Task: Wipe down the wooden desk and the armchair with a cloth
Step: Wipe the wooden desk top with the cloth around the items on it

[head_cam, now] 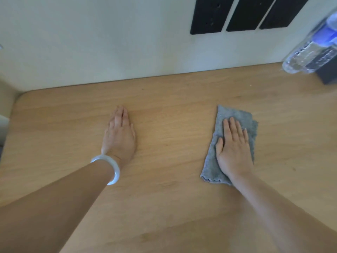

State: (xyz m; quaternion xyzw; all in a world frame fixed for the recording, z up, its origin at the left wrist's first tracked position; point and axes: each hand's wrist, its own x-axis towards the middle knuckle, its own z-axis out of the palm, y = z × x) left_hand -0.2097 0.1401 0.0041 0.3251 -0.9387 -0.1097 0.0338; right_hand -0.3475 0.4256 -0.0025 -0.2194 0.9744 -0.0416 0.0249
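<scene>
The wooden desk (pixel 173 110) fills most of the view, its back edge against a white wall. A folded grey cloth (pixel 237 115) lies flat on the desk right of centre. My right hand (pixel 233 148) presses flat on the cloth with straight fingers. My left hand (pixel 119 136) rests flat on the bare wood left of centre, fingers straight and together, a white bangle on the wrist. The armchair is not in view.
A clear plastic water bottle (pixel 310 50) with a blue label stands at the back right corner, next to a dark box (pixel 328 75). Black panels (pixel 209 15) hang on the white wall above the desk. The desk's rounded left corner (pixel 20 99) is at the far left.
</scene>
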